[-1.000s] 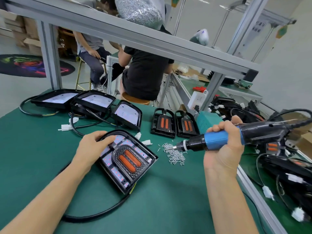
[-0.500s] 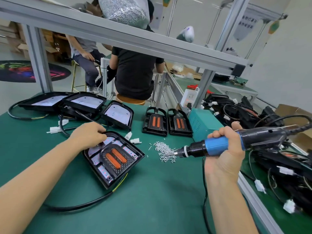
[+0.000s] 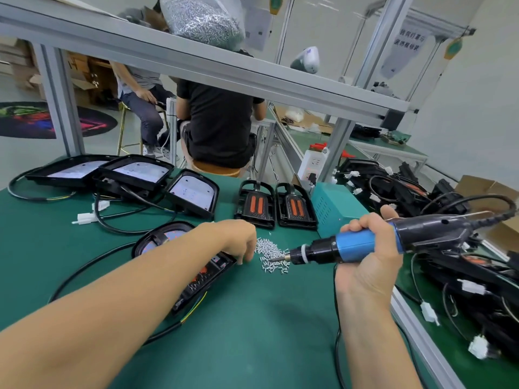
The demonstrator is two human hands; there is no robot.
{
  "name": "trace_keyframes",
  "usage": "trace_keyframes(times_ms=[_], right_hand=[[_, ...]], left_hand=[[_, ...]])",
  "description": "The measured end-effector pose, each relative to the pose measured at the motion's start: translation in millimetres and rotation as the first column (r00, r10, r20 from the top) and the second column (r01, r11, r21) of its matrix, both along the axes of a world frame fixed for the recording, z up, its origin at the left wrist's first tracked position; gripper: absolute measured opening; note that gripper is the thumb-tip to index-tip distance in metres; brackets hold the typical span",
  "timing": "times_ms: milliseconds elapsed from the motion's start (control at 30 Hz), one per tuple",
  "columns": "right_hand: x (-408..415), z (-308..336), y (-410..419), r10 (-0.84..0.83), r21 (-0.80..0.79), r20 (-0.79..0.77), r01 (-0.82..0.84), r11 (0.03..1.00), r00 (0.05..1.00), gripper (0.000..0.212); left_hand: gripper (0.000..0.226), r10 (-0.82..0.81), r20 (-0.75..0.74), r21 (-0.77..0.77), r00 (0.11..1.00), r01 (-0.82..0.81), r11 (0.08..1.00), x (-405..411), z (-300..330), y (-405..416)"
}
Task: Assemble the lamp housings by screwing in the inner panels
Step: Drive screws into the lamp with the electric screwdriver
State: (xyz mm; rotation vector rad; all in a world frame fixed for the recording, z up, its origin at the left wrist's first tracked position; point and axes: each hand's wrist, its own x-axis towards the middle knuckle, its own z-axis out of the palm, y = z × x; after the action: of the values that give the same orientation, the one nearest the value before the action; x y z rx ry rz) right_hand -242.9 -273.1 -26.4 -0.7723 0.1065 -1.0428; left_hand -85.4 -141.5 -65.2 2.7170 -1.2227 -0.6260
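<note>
At the centre of the head view, the left hand (image 3: 238, 242) reaches across a lamp housing (image 3: 179, 265) lying on the green bench mat (image 3: 252, 318); its fingers curl downward at the left edge of a loose heap of small silver screws (image 3: 271, 255), and whether a screw is pinched between them cannot be told. The forearm covers most of the housing, so only the far rim, some orange of its inner panel and the near corner with a black cable (image 3: 90, 265) show. At centre right, the right hand (image 3: 368, 248) grasps the blue barrel of an electric screwdriver (image 3: 365, 245), fingers wrapped round it, with the bit tip pointing left and resting among the screws. Behind the heap, two loose inner panels (image 3: 276, 204) with orange inserts lie side by side. At upper left of the bench, three open housings (image 3: 134, 175) overlap in a row, each showing a pale plate inside, with cables and white connectors (image 3: 84, 219) beside them. A teal box (image 3: 334, 209) stands right of the panels. On the overhead shelf at top centre, a clear bag (image 3: 205, 18) holds many more screws; its top is cut off by the frame. At the right edge, a tangle of black wired parts (image 3: 463, 276) is too cluttered to separate. Two seated people (image 3: 216, 122) beyond the bench are partly hidden by the shelf rail.
</note>
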Motion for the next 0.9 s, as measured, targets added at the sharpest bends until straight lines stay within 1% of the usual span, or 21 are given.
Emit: trace_keyframes(times_ms=[100,267,467,567,633,700,767,800,867,900], right_hand=[[-1,0,-2,0.005,0.003,0.007,-0.005,1.000,1.000,0.028],[-1,-1,-2,0.014,0.004,0.003,-0.014,1.000,1.000,0.028],[-1,-1,-1,0.002,-0.018,-0.007,-0.002,1.000,1.000,0.029],[-3,0,0,0.003,-0.033,-0.002,-0.003,0.999,1.000,0.029],[-4,1,0,-0.003,-0.040,-0.004,0.002,0.999,1.000,0.029],[-5,1,-1,-0.006,-0.035,-0.004,0.006,0.999,1.000,0.030],[-5,2,-1,-0.008,-0.032,-0.008,0.008,0.999,1.000,0.030],[-6,2,-2,-0.007,-0.029,-0.008,0.007,1.000,1.000,0.030],[-7,4,-2,0.000,-0.016,-0.007,0.000,1.000,1.000,0.030],[-7,5,-2,0.005,-0.004,-0.006,-0.005,1.000,1.000,0.029]], left_hand=[[0.028,-0.022,0.055,0.058,0.998,0.019,0.998,2,2,-4],[0.022,-0.045,0.094,0.129,0.995,0.033,0.991,3,-1,-10],[0.019,-0.068,0.142,0.128,0.987,0.050,0.991,5,-8,-13],[0.015,-0.065,0.165,0.132,0.984,0.043,0.990,6,-11,-13],[0.010,-0.091,0.183,0.137,0.979,0.066,0.988,6,-12,-13],[0.014,-0.122,0.208,0.126,0.970,0.097,0.987,4,-12,-12],[0.015,-0.113,0.198,0.070,0.974,0.101,0.992,2,-10,-10],[0.013,-0.089,0.174,0.014,0.981,0.088,0.996,2,-9,-8],[0.008,-0.021,0.096,-0.170,0.995,0.037,0.985,-1,-4,-5],[0.008,0.016,0.039,-0.280,0.999,-0.004,0.960,-3,-1,-2]])
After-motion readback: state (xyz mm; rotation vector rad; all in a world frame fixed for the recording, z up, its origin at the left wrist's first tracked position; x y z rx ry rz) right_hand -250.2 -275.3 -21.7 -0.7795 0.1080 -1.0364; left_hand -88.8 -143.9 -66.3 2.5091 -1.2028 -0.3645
